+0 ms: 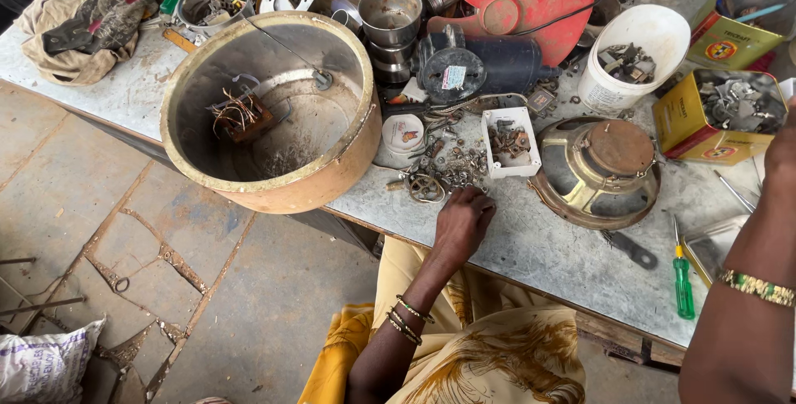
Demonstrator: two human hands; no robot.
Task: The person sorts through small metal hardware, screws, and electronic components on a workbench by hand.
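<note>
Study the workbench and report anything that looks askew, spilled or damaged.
The big round metal housing hangs over the table's front edge, tilted, with loose copper wiring inside. Small screws and nuts lie scattered loose by the left hand instead of in the white tray. The right hand is mostly out of view.

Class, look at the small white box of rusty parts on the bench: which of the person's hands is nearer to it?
Left. The left hand rests just below the small white box, by the loose screws. The right hand is far off at the frame's right edge.
</note>
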